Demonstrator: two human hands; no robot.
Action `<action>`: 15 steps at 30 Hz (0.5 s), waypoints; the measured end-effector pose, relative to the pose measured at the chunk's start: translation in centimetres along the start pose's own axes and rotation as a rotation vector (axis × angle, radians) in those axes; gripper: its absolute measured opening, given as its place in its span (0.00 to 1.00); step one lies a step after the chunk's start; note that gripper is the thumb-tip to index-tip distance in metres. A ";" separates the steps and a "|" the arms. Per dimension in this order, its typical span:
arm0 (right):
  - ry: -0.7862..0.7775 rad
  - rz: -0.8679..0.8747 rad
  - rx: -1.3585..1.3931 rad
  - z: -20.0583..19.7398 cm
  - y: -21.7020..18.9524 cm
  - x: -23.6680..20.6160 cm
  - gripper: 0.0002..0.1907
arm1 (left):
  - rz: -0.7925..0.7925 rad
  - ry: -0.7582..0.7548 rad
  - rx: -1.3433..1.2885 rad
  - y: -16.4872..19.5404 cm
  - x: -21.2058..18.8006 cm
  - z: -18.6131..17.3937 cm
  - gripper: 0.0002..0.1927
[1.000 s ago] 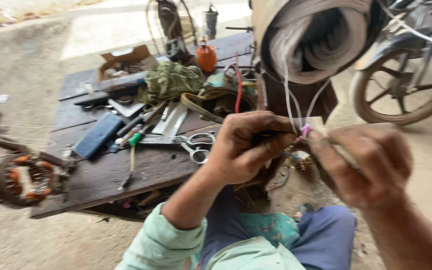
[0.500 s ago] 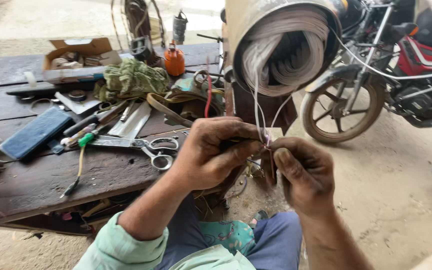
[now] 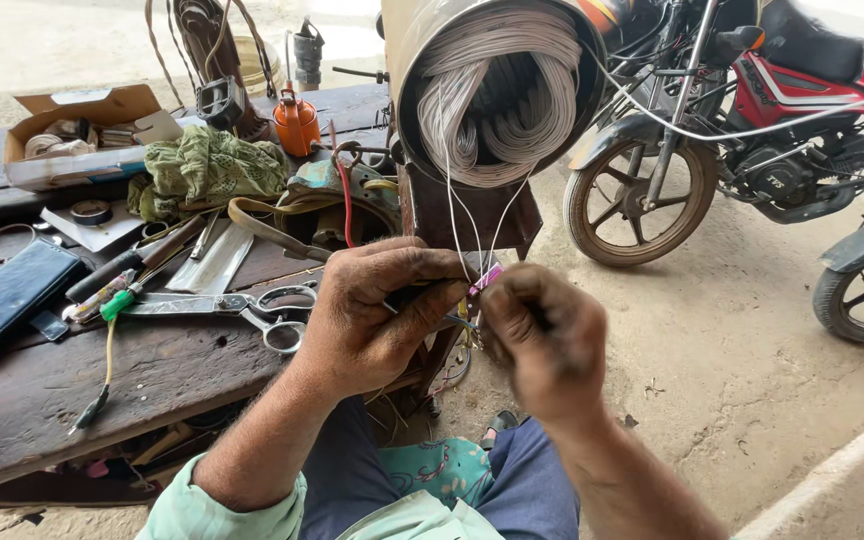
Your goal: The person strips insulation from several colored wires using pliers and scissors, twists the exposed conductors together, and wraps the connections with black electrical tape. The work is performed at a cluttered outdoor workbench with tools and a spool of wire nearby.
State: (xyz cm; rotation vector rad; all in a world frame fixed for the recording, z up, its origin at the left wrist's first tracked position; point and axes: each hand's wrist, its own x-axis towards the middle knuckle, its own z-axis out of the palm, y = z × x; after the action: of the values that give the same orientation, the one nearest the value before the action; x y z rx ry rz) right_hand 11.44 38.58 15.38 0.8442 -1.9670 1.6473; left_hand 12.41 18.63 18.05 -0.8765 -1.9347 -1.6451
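Observation:
A large motor stator [image 3: 497, 85] packed with pale wire windings stands in front of me on a dark stand. Thin white wire leads [image 3: 457, 215] hang down from it to my hands. My left hand [image 3: 382, 315] pinches the leads between thumb and fingers. My right hand [image 3: 542, 335] meets it and grips the wire ends, where a small pink sleeve [image 3: 485, 279] shows between the fingertips. Both hands are grimy and close together below the stator.
A worn wooden bench [image 3: 42, 395] on the left carries scissors [image 3: 252, 305], screwdrivers, a green cloth [image 3: 207, 165], an orange oil can [image 3: 297, 120], a dark flat case [image 3: 2, 300] and a cardboard box [image 3: 77, 135]. A red motorcycle [image 3: 752, 130] is parked at right on concrete.
My view has shifted so the bench sits further left and the motorcycle shows more. My hands have stayed joined on the wire leads, drawn slightly closer under the stator.

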 end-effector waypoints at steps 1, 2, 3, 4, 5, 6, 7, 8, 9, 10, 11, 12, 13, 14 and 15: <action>-0.007 0.172 0.200 0.3 0.0 -0.3 0.08 | 0.012 0.000 0.017 -0.1 0.0 0.0 0.07; -0.023 0.292 0.350 0.4 0.0 -0.3 0.08 | 0.019 -0.005 0.026 -0.2 -0.1 0.0 0.07; -0.043 0.328 0.411 0.4 0.1 -0.3 0.09 | 0.023 -0.010 0.037 -0.3 -0.2 0.0 0.08; -0.059 0.331 0.422 0.3 0.2 -0.1 0.10 | 0.030 -0.017 0.047 -0.3 -0.3 -0.1 0.08; -0.060 0.270 0.366 0.0 0.3 0.3 0.11 | 0.000 -0.011 -0.012 -0.3 -0.3 -0.1 0.07; -0.051 0.122 0.230 -0.2 0.3 0.6 0.12 | -0.030 -0.002 -0.070 -0.3 -0.4 -0.2 0.07; -0.023 -0.097 0.016 -0.5 0.3 1.1 0.13 | -0.059 0.010 -0.126 -0.3 -0.4 -0.2 0.06; 0.020 -0.387 -0.251 -0.8 0.2 1.6 0.13 | -0.067 0.004 -0.127 -0.3 -0.4 -0.2 0.06; 0.059 -0.641 -0.495 -1.1 0.2 2.1 0.14 | -0.076 0.000 -0.129 -0.2 -0.4 -0.2 0.06; 0.104 -0.811 -0.682 -1.4 0.0 2.3 0.15 | -0.090 -0.003 -0.131 -0.2 -0.4 -0.1 0.06; 0.118 -0.899 -0.850 -1.6 -0.3 2.4 0.11 | -0.099 -0.003 -0.116 -0.1 -0.4 0.0 0.06; 0.065 -0.879 -0.839 -1.6 -0.4 2.5 0.09 | -0.103 -0.003 -0.099 -0.1 -0.4 0.1 0.06; 0.016 -0.865 -0.823 -1.7 -0.6 2.4 0.08 | -0.103 -0.002 -0.075 -0.1 -0.3 0.2 0.06; -0.038 -0.851 -0.804 -1.5 -0.7 2.2 0.06 | -0.104 -0.001 -0.160 -0.1 -0.3 0.2 0.06; -0.013 -0.815 -0.767 -1.4 -0.8 2.0 0.06 | -0.110 0.000 -0.248 -0.1 -0.3 0.3 0.06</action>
State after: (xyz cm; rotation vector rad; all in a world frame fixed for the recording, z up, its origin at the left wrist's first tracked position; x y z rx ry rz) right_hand 10.48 39.53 17.53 1.0955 -1.6821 0.3817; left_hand 12.61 18.84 17.73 -0.8738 -1.8340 -1.9808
